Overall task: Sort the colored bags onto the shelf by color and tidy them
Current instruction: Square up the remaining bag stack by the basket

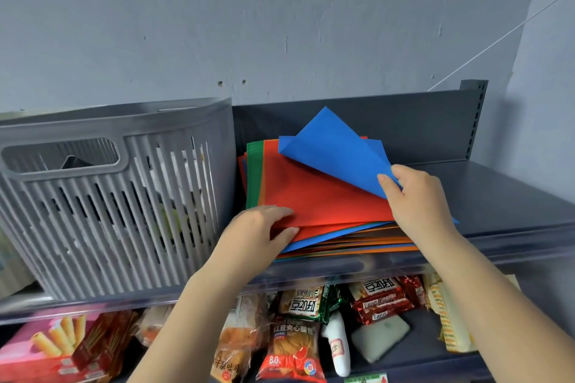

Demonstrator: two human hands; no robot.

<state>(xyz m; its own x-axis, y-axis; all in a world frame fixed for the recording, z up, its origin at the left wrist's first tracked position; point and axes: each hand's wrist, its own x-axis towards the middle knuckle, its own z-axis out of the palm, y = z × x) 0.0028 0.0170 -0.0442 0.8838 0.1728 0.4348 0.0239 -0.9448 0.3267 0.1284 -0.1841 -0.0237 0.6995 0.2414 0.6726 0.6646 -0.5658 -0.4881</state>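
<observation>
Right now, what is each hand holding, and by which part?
The right hand pinches the blue bag at its near corner, peeling it up. The left hand grips the red bag by its near-left edge.

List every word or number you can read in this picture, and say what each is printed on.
"8.0": red bread packet on the lower shelf.
"红豆夹心面包": same packet, near its top.
"bean": above that, partly cut off.
"千层吐司": clear bread bag.
Other snack packets: stylised print, unreadable.
Coloured bags, basket: no text.

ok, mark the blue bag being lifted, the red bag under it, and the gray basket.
blue bag [334, 146], head view, middle of the lifted flap.
red bag [320, 196], head view, bare middle of its top face.
gray basket [124, 196], head view, slatted front wall.
</observation>
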